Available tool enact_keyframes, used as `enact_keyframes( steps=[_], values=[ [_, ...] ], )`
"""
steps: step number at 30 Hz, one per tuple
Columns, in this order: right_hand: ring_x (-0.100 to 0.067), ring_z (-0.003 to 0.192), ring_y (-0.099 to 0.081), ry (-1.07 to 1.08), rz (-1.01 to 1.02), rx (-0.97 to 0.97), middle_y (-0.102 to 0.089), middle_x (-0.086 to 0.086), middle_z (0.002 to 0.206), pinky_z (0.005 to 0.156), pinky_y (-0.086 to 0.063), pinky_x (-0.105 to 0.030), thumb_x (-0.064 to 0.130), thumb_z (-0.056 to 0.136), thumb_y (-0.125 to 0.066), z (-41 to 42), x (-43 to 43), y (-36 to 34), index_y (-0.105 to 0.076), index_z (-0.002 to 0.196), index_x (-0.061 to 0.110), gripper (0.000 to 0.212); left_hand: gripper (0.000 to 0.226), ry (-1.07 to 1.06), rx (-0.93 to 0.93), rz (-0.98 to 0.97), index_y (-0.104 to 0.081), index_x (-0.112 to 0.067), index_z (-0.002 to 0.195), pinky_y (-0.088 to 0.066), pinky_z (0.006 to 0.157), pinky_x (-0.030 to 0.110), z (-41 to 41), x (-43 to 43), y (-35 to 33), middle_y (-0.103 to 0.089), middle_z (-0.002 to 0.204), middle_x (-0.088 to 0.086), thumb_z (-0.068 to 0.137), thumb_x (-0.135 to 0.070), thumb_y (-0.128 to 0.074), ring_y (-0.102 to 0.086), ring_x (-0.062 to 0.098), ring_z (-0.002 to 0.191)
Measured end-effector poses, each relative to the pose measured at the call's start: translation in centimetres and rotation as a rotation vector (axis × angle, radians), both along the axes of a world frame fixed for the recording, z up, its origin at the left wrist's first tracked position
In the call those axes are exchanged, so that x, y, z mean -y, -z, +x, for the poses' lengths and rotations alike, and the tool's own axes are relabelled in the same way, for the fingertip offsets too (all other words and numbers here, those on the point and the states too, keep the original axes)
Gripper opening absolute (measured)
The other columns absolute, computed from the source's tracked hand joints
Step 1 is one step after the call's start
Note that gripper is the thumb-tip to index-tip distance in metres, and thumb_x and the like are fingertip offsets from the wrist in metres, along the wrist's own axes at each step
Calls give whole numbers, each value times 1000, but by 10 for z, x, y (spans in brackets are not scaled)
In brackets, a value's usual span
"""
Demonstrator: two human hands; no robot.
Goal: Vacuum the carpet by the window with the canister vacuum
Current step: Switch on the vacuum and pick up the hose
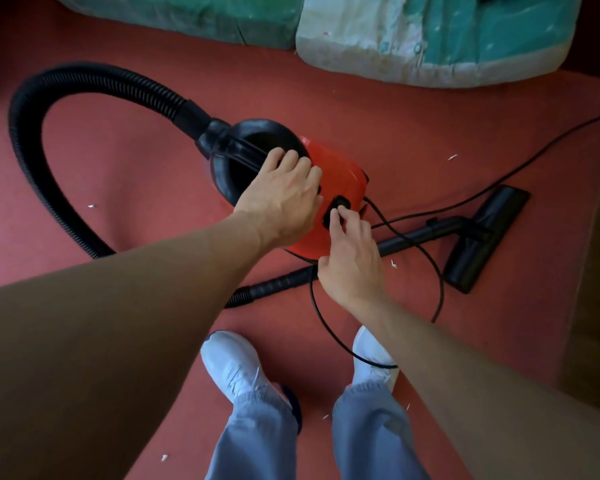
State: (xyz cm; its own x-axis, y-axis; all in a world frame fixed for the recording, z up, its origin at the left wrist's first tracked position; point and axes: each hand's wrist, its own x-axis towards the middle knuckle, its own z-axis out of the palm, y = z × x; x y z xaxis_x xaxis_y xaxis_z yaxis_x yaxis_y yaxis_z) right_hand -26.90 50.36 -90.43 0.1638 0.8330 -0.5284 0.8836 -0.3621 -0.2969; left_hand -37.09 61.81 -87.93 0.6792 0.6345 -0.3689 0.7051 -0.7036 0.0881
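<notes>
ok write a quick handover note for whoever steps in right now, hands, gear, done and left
Left hand: flat on top of the red canister vacuum, steadying it.
Right hand: finger on the black switch; holding nothing.
Wand and floor head lie on the red carpet; power cord loops over the wand and by the right shoe.
Done: gear in place.
Left: pick up wand, vacuum paper scraps.

The canister vacuum [340, 188] is bright red with a black front housing, and its ribbed hose [49, 109] and floor nozzle [485, 237] are black. The carpet [135, 161] is dull red, flecked with white scraps. The cushions [430, 39] are green and cream; the shoes [232, 365] are white, the trousers [257, 438] grey-blue.
</notes>
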Motion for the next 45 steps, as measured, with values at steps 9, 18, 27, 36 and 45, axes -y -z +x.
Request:
enact_keyframes(
  steps=[9,18,27,36,45],
  values=[
    [-20,141,-25,71,-17,13,-17,1,159,117,-27,-36,8,85,-59,-9,4,14,-21,156,12,81,33,-7,49,-5,-53,-9,113,-22,114,44,0,1,6,-54,110,7,102,-32,-31,-47,26,111],
    [-21,132,-35,-51,-82,-19,-36,1,148,105,-41,-35,13,93,-50,9,2,-23,-47,142,9,49,31,40,60,-9,-58,-9,120,-35,105,35,-10,-2,-22,-57,118,7,98,-20,-39,-49,24,110],
    [-33,100,-63,-70,-370,-119,-68,-11,99,74,-46,-32,15,90,-44,-27,18,-62,-65,82,11,22,23,-309,-29,-309,-58,-7,110,-47,87,42,-95,42,-73,-57,117,14,94,-14,-43,-54,32,108],
    [-34,91,-66,-99,-504,-142,-70,-11,93,69,-47,-31,14,89,-43,-90,54,-54,-67,84,14,25,28,-555,-216,-716,-63,-6,105,-49,85,40,-209,137,-49,-68,114,17,96,-23,-43,-62,38,104],
    [-28,82,-69,199,-505,-210,-74,-6,84,76,-58,-40,13,84,-45,-162,70,5,-73,79,11,28,28,-641,-86,-650,-65,-2,96,-53,78,38,-234,128,13,-71,101,18,89,-13,-41,-64,37,90]
  ],
)
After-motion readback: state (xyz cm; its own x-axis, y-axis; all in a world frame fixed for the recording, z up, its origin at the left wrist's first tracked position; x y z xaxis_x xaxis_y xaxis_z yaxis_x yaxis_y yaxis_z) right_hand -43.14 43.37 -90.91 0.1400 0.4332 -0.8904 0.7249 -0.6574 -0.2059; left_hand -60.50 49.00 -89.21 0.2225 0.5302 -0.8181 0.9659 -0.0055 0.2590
